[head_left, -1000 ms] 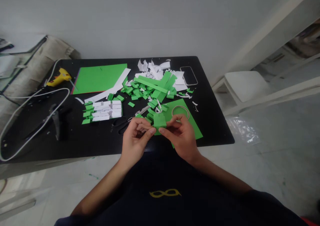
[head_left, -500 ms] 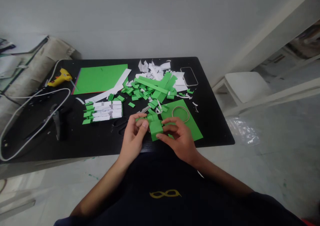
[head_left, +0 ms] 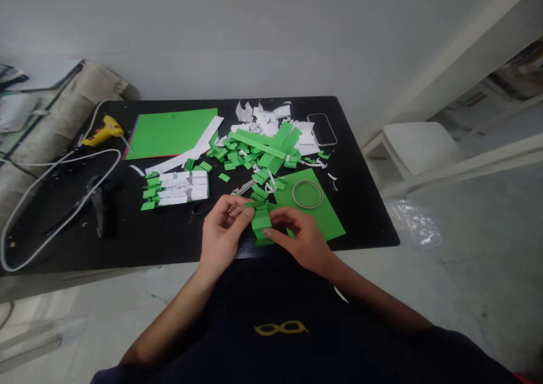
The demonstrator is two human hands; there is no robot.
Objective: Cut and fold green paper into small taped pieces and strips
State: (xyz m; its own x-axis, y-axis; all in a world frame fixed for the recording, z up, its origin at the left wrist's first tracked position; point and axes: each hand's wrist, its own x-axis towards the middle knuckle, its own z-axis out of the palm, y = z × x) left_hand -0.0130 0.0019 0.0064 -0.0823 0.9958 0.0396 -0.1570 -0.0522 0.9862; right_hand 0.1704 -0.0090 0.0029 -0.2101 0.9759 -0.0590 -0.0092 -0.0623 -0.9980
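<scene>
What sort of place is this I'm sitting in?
Probably a craft corner, perhaps at home: the black table bears a pile of cut green and white paper and what looks like a yellow glue gun.

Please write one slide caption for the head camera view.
Left hand and right hand hold folded green paper at a black table with paper pieces.

"What's just below center?"
"The left hand (head_left: 224, 227) and right hand (head_left: 304, 238) hold folded green paper (head_left: 261, 222)."
"And upper left?"
"A yellow glue gun (head_left: 103, 133), on the black table (head_left: 362, 211)."
</scene>
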